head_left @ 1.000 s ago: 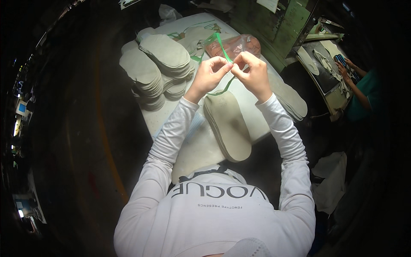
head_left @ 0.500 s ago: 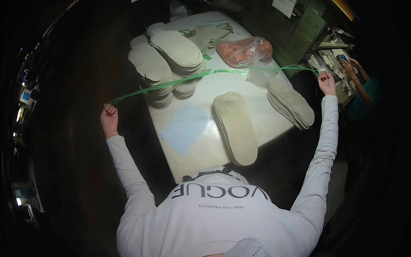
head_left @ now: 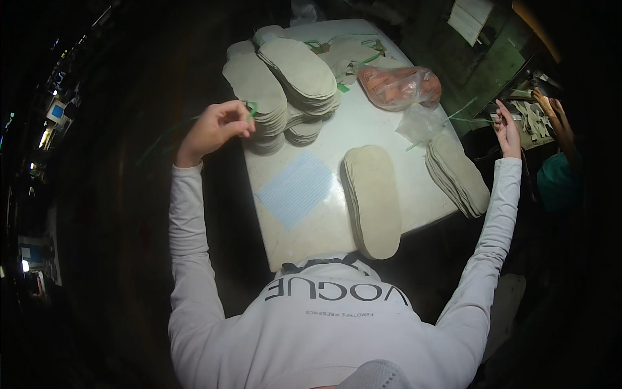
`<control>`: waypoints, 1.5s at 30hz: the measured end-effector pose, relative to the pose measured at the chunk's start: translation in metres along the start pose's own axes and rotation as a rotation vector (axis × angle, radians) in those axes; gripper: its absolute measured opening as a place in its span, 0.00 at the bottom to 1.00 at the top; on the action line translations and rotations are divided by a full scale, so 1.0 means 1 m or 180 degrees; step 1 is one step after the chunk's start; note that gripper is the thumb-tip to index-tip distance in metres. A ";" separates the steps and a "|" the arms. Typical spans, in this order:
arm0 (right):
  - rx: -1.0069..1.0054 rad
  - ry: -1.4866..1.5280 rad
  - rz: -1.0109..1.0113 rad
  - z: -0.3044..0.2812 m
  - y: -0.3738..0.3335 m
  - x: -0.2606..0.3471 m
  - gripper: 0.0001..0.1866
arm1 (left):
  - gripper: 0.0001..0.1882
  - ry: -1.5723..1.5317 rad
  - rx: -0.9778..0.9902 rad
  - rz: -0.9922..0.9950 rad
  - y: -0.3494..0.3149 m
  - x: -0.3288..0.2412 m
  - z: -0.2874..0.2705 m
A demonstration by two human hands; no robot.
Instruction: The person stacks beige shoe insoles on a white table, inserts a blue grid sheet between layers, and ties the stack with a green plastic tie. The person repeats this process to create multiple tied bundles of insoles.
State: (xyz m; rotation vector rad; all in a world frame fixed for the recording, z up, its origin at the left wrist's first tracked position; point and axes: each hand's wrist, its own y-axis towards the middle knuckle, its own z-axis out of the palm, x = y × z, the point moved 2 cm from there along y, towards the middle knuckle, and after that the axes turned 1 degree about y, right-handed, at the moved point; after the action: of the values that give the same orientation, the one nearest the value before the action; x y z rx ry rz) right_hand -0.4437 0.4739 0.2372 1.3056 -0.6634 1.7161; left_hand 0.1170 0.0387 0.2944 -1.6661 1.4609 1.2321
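Note:
My left hand (head_left: 219, 128) is at the table's left side, fingers pinched on a green plastic strip (head_left: 252, 107) whose thin tail trails out to the left. Right of the table, my right hand (head_left: 508, 133) pinches another length of green strip (head_left: 470, 119), which reaches over a clear plastic bag. No strip spans the space between my hands. A stack of beige insole-shaped pieces (head_left: 376, 201) lies in front of me at the near edge. Another such stack (head_left: 459, 175) rests below my right hand. Taller piles of the same pieces (head_left: 301, 68) stand beside my left hand.
The white table (head_left: 285, 249) also bears a blue lined sheet (head_left: 298, 188), a clear bag of orange pieces (head_left: 402, 87) and more beige cut pieces with green ties (head_left: 346, 55) at the back. Beyond the right side, a co-worker's hands (head_left: 551, 107) are beside another bench.
The green strip stretched between my hands is now in two separate lengths. My left hand has moved up and right toward the tall piles; my right hand has shifted slightly right.

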 end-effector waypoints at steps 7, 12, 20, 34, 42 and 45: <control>0.0713 -0.2326 -0.0573 0.050 -0.089 0.001 0.12 | 0.03 -0.0717 0.3760 0.0501 0.204 -0.072 0.244; -0.0035 -0.2404 -0.0837 -0.018 -0.164 0.007 0.12 | 0.08 0.1537 -0.0459 0.0290 0.362 -0.021 0.180; 0.0726 -0.2922 -0.0608 -0.008 -0.248 0.037 0.14 | 0.31 0.3028 -0.1351 0.0691 0.335 0.027 0.201; -0.0017 -0.5098 -0.1013 0.000 -0.140 -0.020 0.08 | 0.15 0.0034 0.0815 0.0276 0.221 0.103 0.275; 0.0249 -0.4213 -0.1883 0.049 -0.103 -0.154 0.12 | 0.14 0.0533 0.0275 -0.0556 0.270 0.203 0.276; 0.0989 -0.3918 -0.0269 0.094 -0.064 -0.233 0.31 | 0.15 0.0787 -0.0005 -0.0611 0.305 0.231 0.273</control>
State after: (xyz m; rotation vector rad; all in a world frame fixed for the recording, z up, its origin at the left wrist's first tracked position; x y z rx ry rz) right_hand -0.3225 0.3568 0.0410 2.5619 -0.9792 0.7902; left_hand -0.2552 0.1184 0.0192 -1.9649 1.3997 0.9503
